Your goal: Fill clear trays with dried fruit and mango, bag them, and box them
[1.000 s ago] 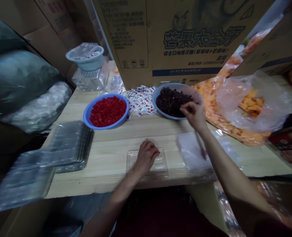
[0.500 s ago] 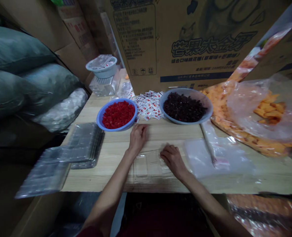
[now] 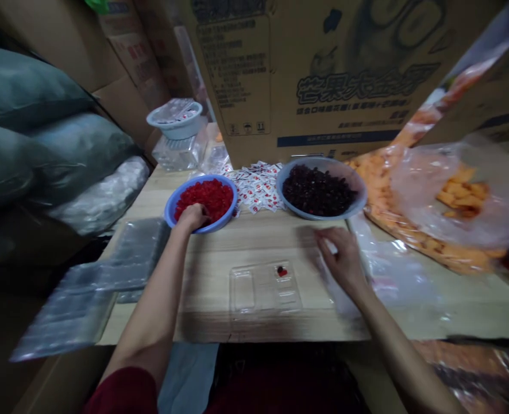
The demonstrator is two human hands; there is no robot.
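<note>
A clear plastic tray (image 3: 265, 288) with several compartments lies near the table's front edge. A dark piece and a red piece (image 3: 281, 270) sit in one compartment. My left hand (image 3: 193, 217) reaches into the blue bowl of red candied pieces (image 3: 203, 198), fingers curled down into them. My right hand (image 3: 341, 257) hovers right of the tray, blurred, between it and the blue bowl of dark dried fruit (image 3: 319, 190). Clear plastic bags (image 3: 384, 276) lie under and beside that hand.
A heap of small white-and-red sachets (image 3: 258, 184) lies between the bowls. Stacked clear trays (image 3: 103, 276) sit at the left. A plastic bag of orange pieces (image 3: 448, 201) is at the right. A big cardboard box (image 3: 323, 75) stands behind. A pale basket (image 3: 176, 119) sits far left.
My left hand moved from the table by the tray up into the red bowl. My right hand left the tray and shifted right. Two pieces now lie in the tray.
</note>
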